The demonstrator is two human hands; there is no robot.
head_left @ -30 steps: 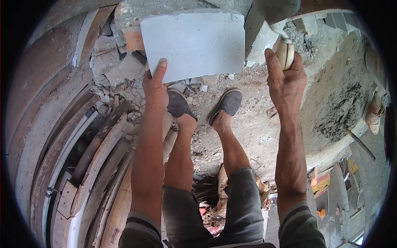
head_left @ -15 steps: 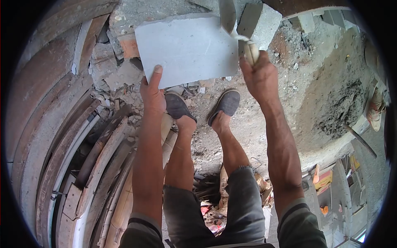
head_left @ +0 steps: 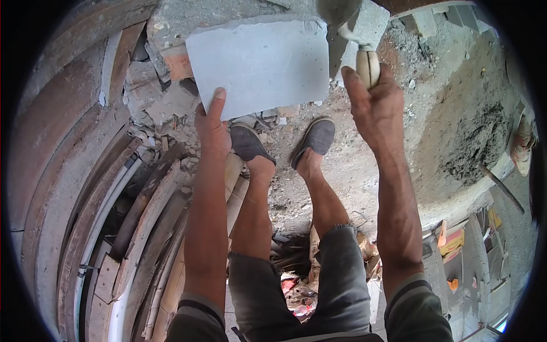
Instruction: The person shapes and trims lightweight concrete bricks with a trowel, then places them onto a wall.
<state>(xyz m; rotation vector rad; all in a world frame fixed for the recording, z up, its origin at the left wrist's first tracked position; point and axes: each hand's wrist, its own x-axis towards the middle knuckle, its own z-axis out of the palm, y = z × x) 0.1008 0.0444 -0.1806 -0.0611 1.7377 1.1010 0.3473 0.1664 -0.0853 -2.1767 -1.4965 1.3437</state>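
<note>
My left hand (head_left: 214,126) grips the lower left edge of a light grey, smooth-faced block (head_left: 262,67), its thumb lying on the face and its other fingers hidden beneath. Right of the block, my right hand (head_left: 378,111) is closed around the pale wooden handle of a trowel (head_left: 368,64). The trowel's metal blade points away from me, partly cut off by the top of the view and blurred. Behind the trowel is another grey block (head_left: 369,27).
My feet in dark shoes (head_left: 317,139) stand on rubble-strewn ground. Curved-looking boards and pipes (head_left: 128,228) lie along the left. A heap of dark wet mortar or soil (head_left: 476,142) lies at right, near a stick (head_left: 501,188). Broken masonry (head_left: 162,102) sits left of the block.
My right hand and the trowel have moved to the right, and the blade has swung away from the held block's upper edge. My left hand keeps its grip on the block.
</note>
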